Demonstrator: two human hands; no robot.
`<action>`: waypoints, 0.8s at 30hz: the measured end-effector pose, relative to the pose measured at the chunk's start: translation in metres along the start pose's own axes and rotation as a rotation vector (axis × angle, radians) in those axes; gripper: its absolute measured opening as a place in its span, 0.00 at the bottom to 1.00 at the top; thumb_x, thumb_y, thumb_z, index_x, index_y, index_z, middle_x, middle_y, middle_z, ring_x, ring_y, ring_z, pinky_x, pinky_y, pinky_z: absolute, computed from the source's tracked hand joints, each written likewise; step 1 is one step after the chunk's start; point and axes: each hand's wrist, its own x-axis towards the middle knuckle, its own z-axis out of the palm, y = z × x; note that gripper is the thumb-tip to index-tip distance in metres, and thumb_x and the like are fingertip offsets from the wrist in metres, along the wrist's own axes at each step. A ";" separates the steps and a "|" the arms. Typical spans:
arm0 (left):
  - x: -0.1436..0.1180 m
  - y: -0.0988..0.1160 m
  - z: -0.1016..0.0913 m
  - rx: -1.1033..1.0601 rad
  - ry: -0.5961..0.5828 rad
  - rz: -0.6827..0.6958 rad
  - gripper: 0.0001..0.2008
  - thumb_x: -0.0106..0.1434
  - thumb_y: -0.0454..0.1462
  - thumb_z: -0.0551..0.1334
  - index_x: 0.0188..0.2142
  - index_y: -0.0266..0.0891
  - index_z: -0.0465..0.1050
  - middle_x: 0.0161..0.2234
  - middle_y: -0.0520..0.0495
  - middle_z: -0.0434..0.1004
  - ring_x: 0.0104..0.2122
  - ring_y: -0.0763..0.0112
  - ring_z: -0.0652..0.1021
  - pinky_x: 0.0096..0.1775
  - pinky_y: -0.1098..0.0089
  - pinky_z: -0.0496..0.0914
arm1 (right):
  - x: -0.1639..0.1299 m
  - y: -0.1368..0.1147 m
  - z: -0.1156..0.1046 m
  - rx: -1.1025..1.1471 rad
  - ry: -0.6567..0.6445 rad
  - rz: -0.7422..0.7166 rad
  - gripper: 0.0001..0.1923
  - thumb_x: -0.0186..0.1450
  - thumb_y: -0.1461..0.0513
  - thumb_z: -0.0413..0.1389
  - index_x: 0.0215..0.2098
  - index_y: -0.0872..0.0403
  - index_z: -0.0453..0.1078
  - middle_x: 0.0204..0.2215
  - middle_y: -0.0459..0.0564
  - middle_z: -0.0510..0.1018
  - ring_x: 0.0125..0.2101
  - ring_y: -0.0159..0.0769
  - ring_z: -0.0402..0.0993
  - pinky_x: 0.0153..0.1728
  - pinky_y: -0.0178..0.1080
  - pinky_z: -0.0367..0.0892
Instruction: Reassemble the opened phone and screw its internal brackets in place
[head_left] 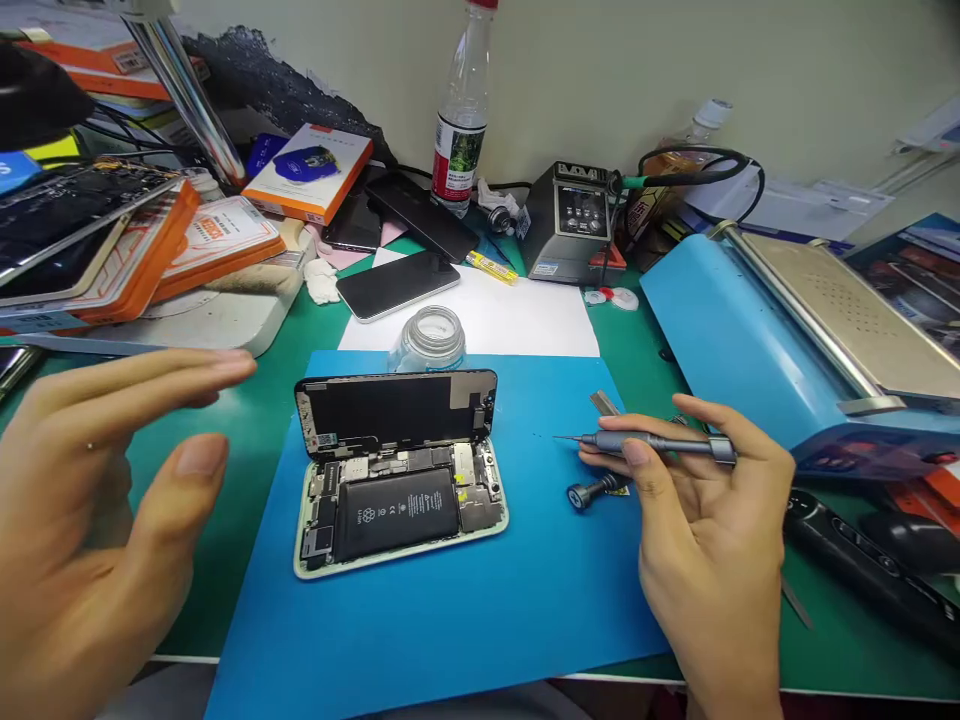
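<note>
An opened smartphone (397,510) lies on the blue mat (450,640), its battery and boards bared. Its screen (397,412) stands raised along the far edge, leaning near a glass jar (431,335). To the right, my right hand (705,530) grips a slim grey precision screwdriver (652,443), whose thin tip points left toward the phone without touching it. Beneath those fingers a black cylindrical tool (592,492) rests on the mat, partly hidden. Off to the left, my left hand (112,510) hovers with thumb and fingers apart, holding nothing.
Behind lie a white sheet (525,310), spare phones (397,285), a plastic bottle (459,130) and a soldering station (568,220). A blue machine (757,350) with a metal plate fills the right side. Orange and white boxes (210,240) are piled at the left.
</note>
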 end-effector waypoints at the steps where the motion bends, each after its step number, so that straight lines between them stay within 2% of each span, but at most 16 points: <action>1: -0.003 0.002 0.000 -0.005 0.017 -0.018 0.19 0.74 0.38 0.62 0.60 0.61 0.79 0.61 0.50 0.79 0.66 0.42 0.76 0.70 0.38 0.65 | 0.000 -0.001 -0.001 0.018 0.022 0.006 0.24 0.75 0.52 0.64 0.65 0.45 0.66 0.49 0.50 0.84 0.40 0.37 0.87 0.45 0.42 0.88; 4: -0.011 0.009 0.001 -0.053 -0.036 -0.061 0.14 0.75 0.37 0.61 0.51 0.59 0.81 0.52 0.52 0.82 0.56 0.50 0.82 0.61 0.44 0.73 | 0.002 -0.001 -0.006 0.117 0.126 0.021 0.25 0.75 0.53 0.65 0.66 0.43 0.65 0.49 0.49 0.83 0.43 0.38 0.87 0.47 0.42 0.87; 7: -0.017 0.020 0.004 -0.198 -0.127 -0.077 0.12 0.73 0.36 0.64 0.43 0.61 0.82 0.42 0.58 0.84 0.44 0.59 0.83 0.46 0.56 0.77 | 0.004 -0.003 -0.013 0.305 0.207 0.076 0.28 0.72 0.56 0.67 0.67 0.43 0.65 0.47 0.48 0.83 0.44 0.38 0.86 0.48 0.43 0.87; 10: -0.019 0.033 0.011 -0.348 -0.197 -0.100 0.10 0.73 0.38 0.67 0.39 0.60 0.83 0.35 0.61 0.85 0.34 0.67 0.83 0.35 0.66 0.77 | -0.004 -0.012 -0.013 0.468 0.188 0.169 0.32 0.69 0.59 0.69 0.68 0.45 0.67 0.43 0.47 0.82 0.37 0.35 0.84 0.40 0.40 0.85; 13: -0.018 0.040 0.020 -0.481 -0.361 -0.072 0.11 0.70 0.37 0.72 0.45 0.62 0.87 0.39 0.62 0.89 0.35 0.72 0.86 0.36 0.74 0.80 | -0.022 -0.029 0.004 0.545 0.119 0.222 0.30 0.72 0.57 0.66 0.69 0.44 0.65 0.40 0.46 0.80 0.31 0.31 0.79 0.29 0.34 0.79; 16: -0.015 0.044 0.027 -0.641 -0.488 -0.133 0.17 0.69 0.34 0.74 0.52 0.61 0.87 0.41 0.60 0.91 0.38 0.74 0.88 0.41 0.79 0.82 | -0.042 -0.044 0.032 0.601 -0.006 0.264 0.26 0.76 0.55 0.62 0.69 0.40 0.63 0.42 0.45 0.78 0.28 0.29 0.77 0.27 0.34 0.79; 18: -0.014 0.045 0.030 -0.753 -0.513 -0.225 0.19 0.68 0.31 0.74 0.52 0.58 0.88 0.41 0.59 0.91 0.39 0.75 0.89 0.42 0.82 0.82 | -0.050 -0.050 0.048 0.635 -0.073 0.286 0.27 0.76 0.55 0.61 0.70 0.39 0.61 0.44 0.47 0.78 0.29 0.31 0.78 0.29 0.36 0.81; 21: -0.011 0.044 0.030 -0.884 -0.519 -0.341 0.15 0.67 0.31 0.76 0.47 0.55 0.90 0.43 0.58 0.92 0.39 0.76 0.90 0.40 0.85 0.81 | -0.053 -0.054 0.064 0.677 -0.118 0.292 0.29 0.75 0.56 0.63 0.71 0.41 0.60 0.46 0.48 0.78 0.33 0.34 0.81 0.33 0.39 0.84; 24: -0.010 0.042 0.029 -0.947 -0.515 -0.339 0.13 0.67 0.32 0.77 0.46 0.55 0.90 0.44 0.59 0.92 0.42 0.78 0.89 0.43 0.87 0.80 | -0.050 -0.054 0.070 0.710 -0.122 0.290 0.28 0.74 0.58 0.64 0.69 0.43 0.62 0.45 0.47 0.79 0.33 0.33 0.82 0.33 0.37 0.84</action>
